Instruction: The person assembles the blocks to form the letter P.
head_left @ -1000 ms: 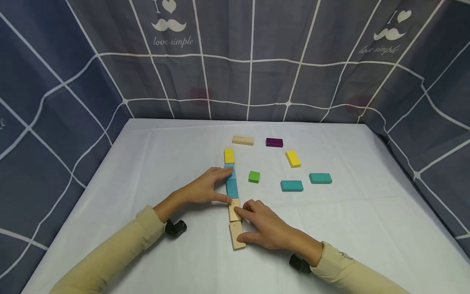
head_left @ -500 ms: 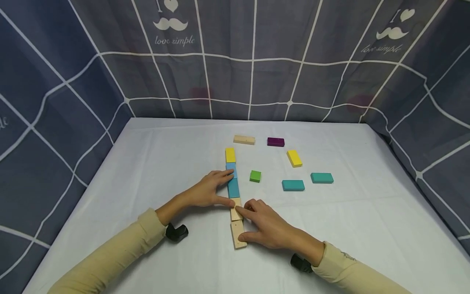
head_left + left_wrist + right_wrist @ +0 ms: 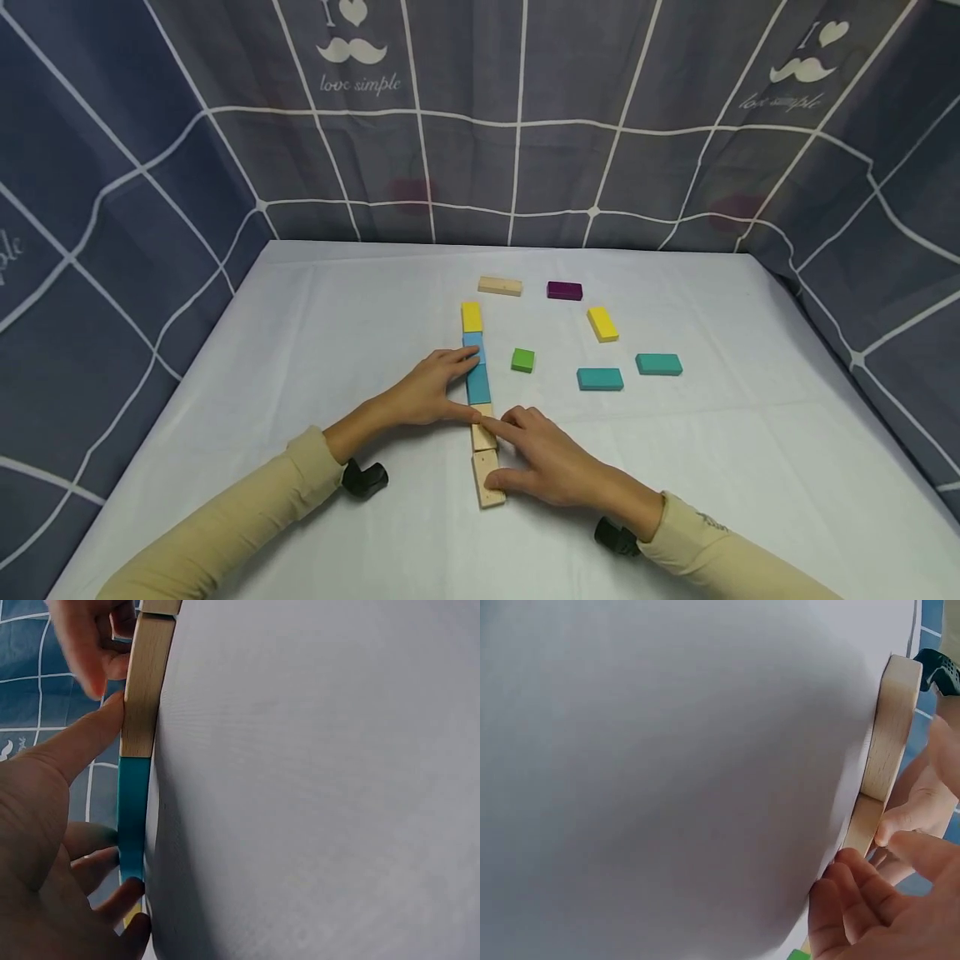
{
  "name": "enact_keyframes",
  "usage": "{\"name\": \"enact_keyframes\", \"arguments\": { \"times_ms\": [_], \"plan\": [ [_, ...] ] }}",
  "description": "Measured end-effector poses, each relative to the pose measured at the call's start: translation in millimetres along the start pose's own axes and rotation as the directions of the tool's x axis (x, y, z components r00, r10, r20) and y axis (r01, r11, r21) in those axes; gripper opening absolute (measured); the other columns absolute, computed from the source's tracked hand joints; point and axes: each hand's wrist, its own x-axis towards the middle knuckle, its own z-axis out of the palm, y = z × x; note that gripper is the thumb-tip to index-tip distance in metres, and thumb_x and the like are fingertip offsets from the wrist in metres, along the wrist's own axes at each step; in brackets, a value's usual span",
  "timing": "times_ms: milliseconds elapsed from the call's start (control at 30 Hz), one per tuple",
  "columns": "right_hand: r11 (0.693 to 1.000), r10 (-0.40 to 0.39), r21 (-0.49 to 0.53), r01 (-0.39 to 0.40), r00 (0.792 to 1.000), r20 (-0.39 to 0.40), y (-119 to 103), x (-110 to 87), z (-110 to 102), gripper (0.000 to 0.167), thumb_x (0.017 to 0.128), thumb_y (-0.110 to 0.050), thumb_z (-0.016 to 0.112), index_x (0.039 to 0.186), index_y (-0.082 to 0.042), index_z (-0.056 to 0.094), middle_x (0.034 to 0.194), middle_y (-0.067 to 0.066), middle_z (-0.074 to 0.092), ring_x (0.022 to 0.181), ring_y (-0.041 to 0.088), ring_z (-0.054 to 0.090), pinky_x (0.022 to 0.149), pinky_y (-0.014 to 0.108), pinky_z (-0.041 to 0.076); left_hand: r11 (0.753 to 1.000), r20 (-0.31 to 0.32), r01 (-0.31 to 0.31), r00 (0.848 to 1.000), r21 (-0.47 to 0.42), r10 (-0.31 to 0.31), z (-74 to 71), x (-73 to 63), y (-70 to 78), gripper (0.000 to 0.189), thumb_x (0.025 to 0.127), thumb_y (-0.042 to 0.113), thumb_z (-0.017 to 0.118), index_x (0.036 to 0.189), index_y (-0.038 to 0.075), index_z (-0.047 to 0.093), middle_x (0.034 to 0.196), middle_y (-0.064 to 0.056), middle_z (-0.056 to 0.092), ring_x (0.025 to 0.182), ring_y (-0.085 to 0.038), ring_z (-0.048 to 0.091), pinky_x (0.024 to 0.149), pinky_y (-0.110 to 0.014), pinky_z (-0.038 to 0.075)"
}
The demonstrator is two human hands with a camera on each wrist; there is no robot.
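A straight row of flat blocks runs toward me in the head view: a yellow block (image 3: pixel 471 317), a light blue block (image 3: pixel 470 338), a teal-blue block (image 3: pixel 477 384), then two wooden blocks (image 3: pixel 483 438). From the left side, my left hand (image 3: pixel 425 390) lays its fingertips over the light blue block, with its thumb stretched to the upper wooden block. My right hand (image 3: pixel 550 463) reaches in from the right. Its index finger touches that same wooden block near the left thumb, and its thumb rests on the lower wooden block (image 3: pixel 487 477). Both hands' lower fingers sit along the row's sides.
Right of the row lie a green block (image 3: pixel 522 360), two teal blocks (image 3: pixel 600 379) and a yellow block (image 3: pixel 603 324). Farther back are a wooden block (image 3: pixel 500 286) and a purple block (image 3: pixel 565 290). A grid-patterned curtain (image 3: pixel 465 158) encloses the white table (image 3: pixel 337 292).
My left thumb has slid slightly right over the upper wooden block, now meeting the right index fingertip. The blocks keep their arrangement; the head view has shifted a little.
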Motion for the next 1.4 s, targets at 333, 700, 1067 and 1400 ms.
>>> {"name": "enact_keyframes", "arguments": {
  "times_ms": [333, 700, 1067, 1400],
  "plan": [
    [0.999, 0.017, 0.032, -0.012, 0.986, -0.165, 9, 22.9, -47, 0.042, 0.095, -0.030, 0.068, 0.126, -0.002, 0.065, 0.110, 0.008, 0.067, 0.099, 0.025, 0.063, 0.081, 0.042, 0.053, 1.000, -0.007, -0.002, 1.000, -0.009, 0.002, -2.5, -2.4, -2.1, 0.097, 0.079, 0.057, 0.077, 0.151, 0.004, 0.038, 0.161, -0.006, 0.026, 0.144, -0.030, 0.025, 0.113, -0.051, 0.027],
    [0.972, 0.227, -0.019, -0.236, 0.951, -0.209, 61, 115.1, -114, 0.043, 0.092, -0.024, 0.071, 0.125, 0.003, 0.065, 0.120, 0.021, 0.064, 0.105, 0.033, 0.059, 0.086, 0.046, 0.049, 0.999, -0.011, -0.001, 1.000, -0.034, 0.001, -4.7, -5.4, -3.2, 0.095, 0.080, 0.053, 0.078, 0.151, 0.004, 0.038, 0.160, -0.006, 0.027, 0.144, -0.028, 0.026, 0.114, -0.047, 0.026],
    [0.936, 0.323, -0.088, -0.341, 0.931, -0.169, 104, 167.9, -120, 0.046, 0.088, -0.015, 0.069, 0.128, 0.004, 0.062, 0.122, 0.028, 0.060, 0.107, 0.038, 0.055, 0.093, 0.049, 0.043, 0.999, -0.008, -0.026, 1.000, -0.046, 0.026, -1.6, -5.5, -2.0, 0.093, 0.080, 0.052, 0.078, 0.151, 0.004, 0.039, 0.160, -0.006, 0.027, 0.144, -0.028, 0.026, 0.114, -0.047, 0.025],
    [0.934, 0.350, -0.012, -0.358, 0.919, -0.180, 127, 180.9, -114, 0.045, 0.085, -0.018, 0.074, 0.124, 0.003, 0.066, 0.116, 0.025, 0.064, 0.103, 0.035, 0.058, 0.091, 0.045, 0.045, 0.998, -0.002, -0.018, 1.000, -0.057, 0.018, -3.3, -6.3, -0.3, 0.094, 0.080, 0.051, 0.079, 0.151, 0.004, 0.039, 0.160, -0.006, 0.027, 0.144, -0.028, 0.025, 0.114, -0.048, 0.024]
  ]
}}
